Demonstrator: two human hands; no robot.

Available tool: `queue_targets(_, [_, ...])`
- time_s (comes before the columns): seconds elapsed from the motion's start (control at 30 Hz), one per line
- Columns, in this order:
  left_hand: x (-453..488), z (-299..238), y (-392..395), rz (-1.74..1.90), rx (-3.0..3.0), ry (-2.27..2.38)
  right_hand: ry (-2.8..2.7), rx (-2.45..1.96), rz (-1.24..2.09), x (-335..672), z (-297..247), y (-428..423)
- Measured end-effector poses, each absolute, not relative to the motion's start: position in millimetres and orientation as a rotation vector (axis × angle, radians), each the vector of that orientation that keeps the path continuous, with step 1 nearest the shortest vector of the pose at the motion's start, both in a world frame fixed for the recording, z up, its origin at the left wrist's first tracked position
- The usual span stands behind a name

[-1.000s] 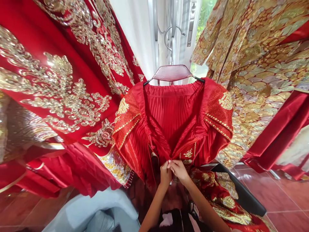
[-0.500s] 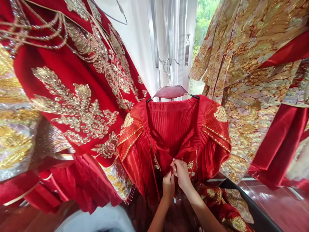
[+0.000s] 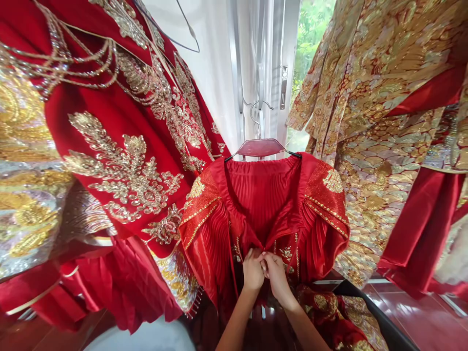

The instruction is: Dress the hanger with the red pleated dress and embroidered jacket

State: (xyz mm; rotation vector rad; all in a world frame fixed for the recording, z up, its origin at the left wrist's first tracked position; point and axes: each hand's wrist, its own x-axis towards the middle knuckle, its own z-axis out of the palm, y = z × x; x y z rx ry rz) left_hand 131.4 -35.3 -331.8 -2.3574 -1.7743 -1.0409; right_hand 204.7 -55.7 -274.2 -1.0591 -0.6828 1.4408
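Note:
A red pleated dress [image 3: 252, 195] with gold-trimmed shoulders and sleeves hangs in front of me on a hanger [image 3: 259, 147] with a dark red top piece. My left hand [image 3: 253, 269] and my right hand [image 3: 276, 273] meet at the bottom of its V-shaped neckline. Both have their fingers curled closed on the front edges of the dress, knuckles nearly touching. Whatever fastener may lie between the fingertips is hidden. Gold embroidery shows on the bodice on either side of my hands.
At left hangs a red jacket [image 3: 146, 122] with beaded gold embroidery, a wire hanger [image 3: 190, 34] above it. A gold brocade robe [image 3: 383, 161] hangs at right. Below are a black bin [image 3: 380, 317] of folded garments [image 3: 340, 317] and a pale rounded stool-like object [image 3: 142, 336].
My left hand has moved up to the neckline beside the right hand, which has shifted slightly lower. The whole scene sits a little lower in view.

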Motion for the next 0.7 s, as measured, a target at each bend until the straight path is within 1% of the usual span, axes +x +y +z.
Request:
queue_targets(0.07, [133,-344,-34,-1.062,-2.328,-1.864,-0.638,-1.061,1.438,203,-272,-53])
queue_targets(0.17, [134,-357,-34,-1.191,-2.273,-1.938,-0.595,-1.065,1.464,198,-259,-47])
queue_targets(0.27, [137,-357,-35,-1.219,-2.249,-1.997,-0.605,-1.029,1.434,196,-240,-41])
queue_targets(0.4, [137,-337,-38,-1.119,-2.235,-2.022,-0.647,-0.992,1.379,196,-228,-36])
queue_targets(0.57, [133,-306,-28,-1.072,-1.991,-1.875,-0.707,-0.988,1.376,196,-243,-35])
queue_targets(0.7, [135,-292,-11,-0.973,-2.130,-1.817,-0.718,-0.975,1.390,197,-250,-27])
